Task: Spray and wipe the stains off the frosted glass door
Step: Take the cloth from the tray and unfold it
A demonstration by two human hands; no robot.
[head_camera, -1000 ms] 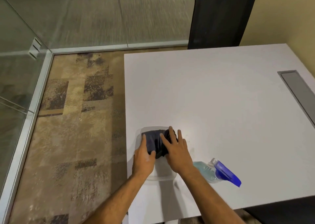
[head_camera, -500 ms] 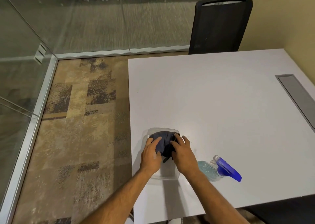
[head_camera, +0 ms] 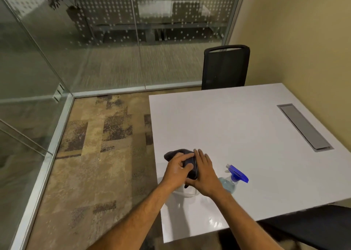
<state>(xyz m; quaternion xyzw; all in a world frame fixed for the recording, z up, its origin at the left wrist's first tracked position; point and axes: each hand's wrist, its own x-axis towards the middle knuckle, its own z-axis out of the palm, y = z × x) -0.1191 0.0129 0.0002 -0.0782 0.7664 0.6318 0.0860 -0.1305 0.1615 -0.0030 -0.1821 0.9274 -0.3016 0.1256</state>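
Note:
A dark grey cloth is bunched between my two hands near the left front of the white table. My left hand curls its fingers over the cloth from the left. My right hand presses against it from the right, fingers fairly straight. Under them a clear plastic tray shows only at its near rim. A spray bottle with blue liquid and a blue trigger head lies on the table just right of my right hand. Frosted, dotted glass panels stand beyond the floor.
A black chair stands at the table's far edge. A grey cable cover is set into the table at the right. A glass wall with a metal frame runs along the left. Patterned carpet lies between the table and the glass.
My hands have closed in on the cloth and gathered it up from the tray. The view has tilted upward, showing more of the dotted glass.

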